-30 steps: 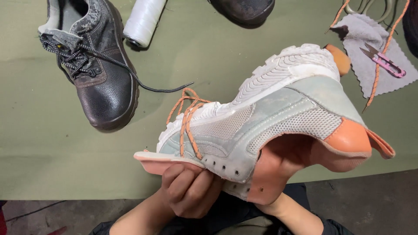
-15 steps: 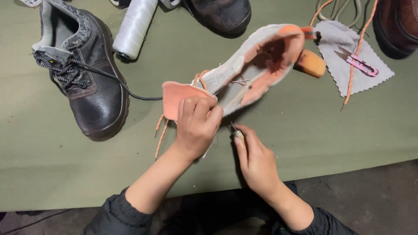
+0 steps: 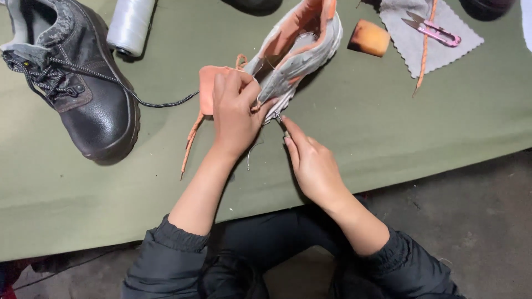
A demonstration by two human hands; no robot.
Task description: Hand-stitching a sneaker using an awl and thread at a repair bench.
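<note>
Left hand (image 3: 235,113) grips the light, pliable grey-and-salmon mesh sneaker (image 3: 293,52) at its toe, mid-worktop; right hand (image 3: 313,163) pinches a thin needle (image 3: 277,116) against the stiffer sole edge.

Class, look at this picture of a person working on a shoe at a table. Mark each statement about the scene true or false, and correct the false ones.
1. The left hand grips the grey and orange shoe. True.
2. The black boot lies to the right of that shoe. False: it lies to the left.
3. The right hand pinches something thin at the shoe's edge. True.
4. The pink snips are in the right hand. False: they rest on a grey cloth.
5. A white spool of thread lies beside the boot. True.
</note>
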